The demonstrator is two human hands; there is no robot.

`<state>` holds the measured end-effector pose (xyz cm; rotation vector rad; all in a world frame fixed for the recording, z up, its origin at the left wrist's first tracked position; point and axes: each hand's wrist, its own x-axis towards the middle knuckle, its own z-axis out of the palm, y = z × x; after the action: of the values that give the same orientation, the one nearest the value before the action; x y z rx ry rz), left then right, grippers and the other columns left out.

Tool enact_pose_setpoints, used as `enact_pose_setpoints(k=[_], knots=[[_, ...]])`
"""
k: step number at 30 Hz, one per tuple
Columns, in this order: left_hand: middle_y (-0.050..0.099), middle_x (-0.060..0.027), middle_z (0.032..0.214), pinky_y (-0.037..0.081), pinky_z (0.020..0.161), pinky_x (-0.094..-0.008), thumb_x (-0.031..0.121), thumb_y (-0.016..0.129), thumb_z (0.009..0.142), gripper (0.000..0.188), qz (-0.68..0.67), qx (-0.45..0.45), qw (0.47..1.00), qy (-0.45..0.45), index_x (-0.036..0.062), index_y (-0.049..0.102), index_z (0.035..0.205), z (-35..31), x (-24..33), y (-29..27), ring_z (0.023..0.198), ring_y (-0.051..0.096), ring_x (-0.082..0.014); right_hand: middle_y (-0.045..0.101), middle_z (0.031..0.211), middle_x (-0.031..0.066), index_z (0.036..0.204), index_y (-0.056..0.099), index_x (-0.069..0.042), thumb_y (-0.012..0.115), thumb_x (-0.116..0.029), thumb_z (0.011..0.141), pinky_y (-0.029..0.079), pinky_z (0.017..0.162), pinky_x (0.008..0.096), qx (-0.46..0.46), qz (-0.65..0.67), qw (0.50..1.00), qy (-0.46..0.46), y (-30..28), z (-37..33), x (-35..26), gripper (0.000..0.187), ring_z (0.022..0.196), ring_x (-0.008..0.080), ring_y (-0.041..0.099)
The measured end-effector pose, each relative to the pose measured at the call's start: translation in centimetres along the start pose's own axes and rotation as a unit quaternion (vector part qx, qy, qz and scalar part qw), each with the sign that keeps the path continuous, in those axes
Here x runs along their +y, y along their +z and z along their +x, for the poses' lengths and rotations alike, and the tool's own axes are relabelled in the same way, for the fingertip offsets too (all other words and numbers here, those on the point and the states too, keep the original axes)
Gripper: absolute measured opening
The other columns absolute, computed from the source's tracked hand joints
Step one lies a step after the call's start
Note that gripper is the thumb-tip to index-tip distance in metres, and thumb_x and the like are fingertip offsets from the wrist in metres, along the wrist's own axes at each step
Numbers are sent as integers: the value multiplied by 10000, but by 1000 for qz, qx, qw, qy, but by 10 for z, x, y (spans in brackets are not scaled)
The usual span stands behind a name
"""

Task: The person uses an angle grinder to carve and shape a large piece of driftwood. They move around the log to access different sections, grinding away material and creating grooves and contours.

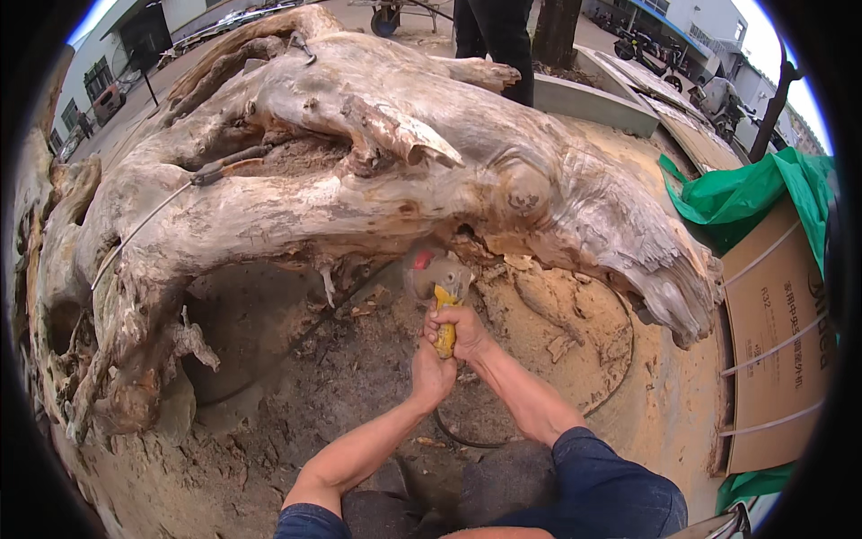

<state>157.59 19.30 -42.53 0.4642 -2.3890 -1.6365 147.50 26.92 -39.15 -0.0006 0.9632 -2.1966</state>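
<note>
A big weathered tree root or trunk (296, 211), pale and gnarled, arches across the view in front of me. Below its middle I hold a yellow angle grinder (444, 340), disc end pointing away from me. My left hand (433, 370) wraps the near end of its body. Just to the right and farther up, my right hand (467, 331) is closed round it too. The grinder's disc (433, 275) looks blurred, with a red patch beside it, close under the trunk's lower edge. Whether it touches the wood I cannot tell. A dark power cord (467, 442) curves below my hands.
Sawdust and wood chips (561, 346) cover the ground. Atop the trunk lie a dark-handled tool with a long thin rod (208, 175) and a small metal hook-like piece (303, 47). At right stands a strapped cardboard box (777, 350) with green sheeting (763, 193). Someone's dark-trousered legs (496, 40) are beyond.
</note>
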Motion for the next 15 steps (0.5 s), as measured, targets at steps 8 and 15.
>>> enact_pose_setpoints(k=[8, 15], knots=[[705, -302, 1050, 551, 853, -495, 133, 710, 881, 494, -17, -25, 999, -26, -81, 497, 1272, -17, -4, 4, 1015, 717, -466, 599, 706, 77, 928, 603, -10, 669, -26, 815, 550, 687, 387, 32, -29, 999, 4, 1, -17, 5, 132, 571, 186, 595], [659, -302, 1192, 527, 953, -464, 94, 708, 867, 563, -39, -43, 997, -40, -81, 470, 1347, -12, 28, -2, 1143, 682, -438, 613, 743, 82, 934, 601, -6, 677, -2, 798, 540, 661, 359, 29, -66, 997, -43, 16, -26, -16, 156, 590, 178, 607]])
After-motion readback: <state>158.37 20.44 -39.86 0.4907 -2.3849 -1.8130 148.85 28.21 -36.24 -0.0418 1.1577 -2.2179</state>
